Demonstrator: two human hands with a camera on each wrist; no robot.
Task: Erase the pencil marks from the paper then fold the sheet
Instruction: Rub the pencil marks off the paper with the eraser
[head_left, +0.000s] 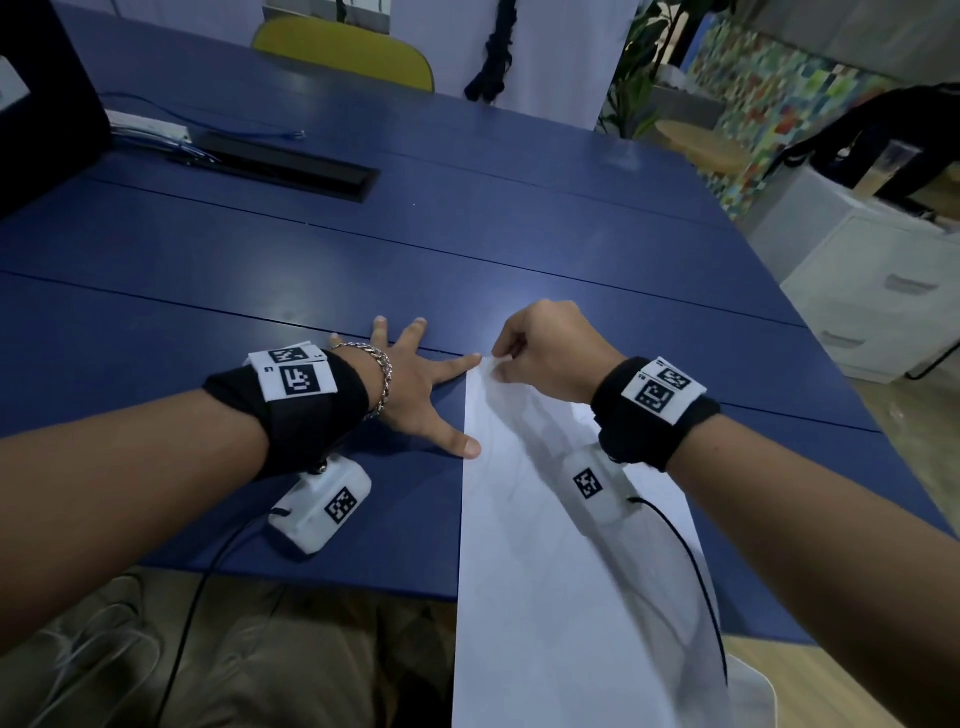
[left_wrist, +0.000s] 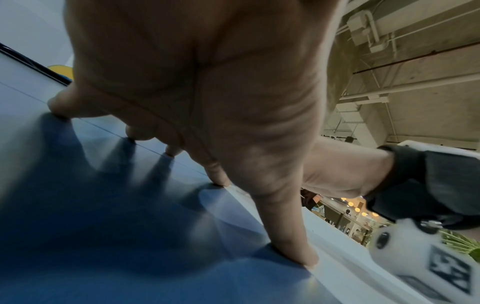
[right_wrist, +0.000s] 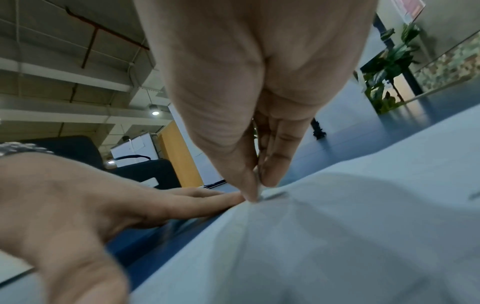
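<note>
A long white paper sheet (head_left: 561, 545) lies on the blue table (head_left: 467, 249) and hangs over its near edge. My right hand (head_left: 545, 345) pinches the sheet's far left corner between thumb and fingers; in the right wrist view that hand (right_wrist: 255, 185) lifts the paper (right_wrist: 324, 236) slightly. My left hand (head_left: 415, 384) lies flat and spread on the table, its index finger and thumb touching the sheet's left edge. In the left wrist view the spread left hand (left_wrist: 207, 123) presses fingertips on the table beside the paper (left_wrist: 350, 263). No eraser or pencil marks show.
A black cable slot (head_left: 291, 169) and a white box with cables (head_left: 150, 127) sit at the table's far left. A yellow chair (head_left: 343, 49) stands behind the table. White drawers (head_left: 872, 291) stand to the right. Wrist camera cables hang over the near edge.
</note>
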